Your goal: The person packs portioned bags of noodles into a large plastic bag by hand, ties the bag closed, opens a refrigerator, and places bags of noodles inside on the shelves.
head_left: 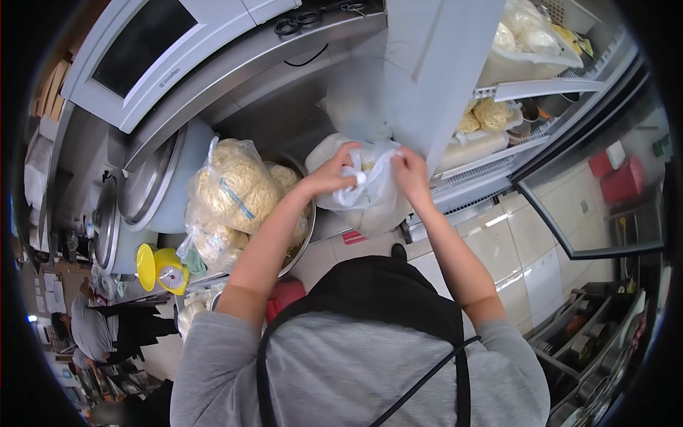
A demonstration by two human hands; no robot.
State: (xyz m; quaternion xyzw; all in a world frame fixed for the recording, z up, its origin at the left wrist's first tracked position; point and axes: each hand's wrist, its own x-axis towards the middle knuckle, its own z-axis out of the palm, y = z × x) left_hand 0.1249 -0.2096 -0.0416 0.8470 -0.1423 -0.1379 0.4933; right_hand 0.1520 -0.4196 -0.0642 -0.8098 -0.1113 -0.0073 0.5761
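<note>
Between my two hands is a white translucent plastic bag [370, 203], its top gathered and partly pulled apart. My left hand [334, 173] grips the bag's bunched edge, fingers curled into the plastic. On the opposite side, my right hand [411, 174] pinches the rim of the same bag. What lies inside the bag is pale and hard to make out. Left of my left forearm, clear bags of noodles [238, 188] are piled in a large metal bowl [307, 238]. Just beyond my hands a pale round shape [353, 107] is blurred.
At right a fridge stands with its glass door [590, 206] swung open and noodles [491, 114] on its shelves. A yellow kitchen scale [171, 274] and large lidded pots [153, 178] are at left. Overhead hangs a shelf with a microwave [153, 43]. Another person [96, 327] stands far left.
</note>
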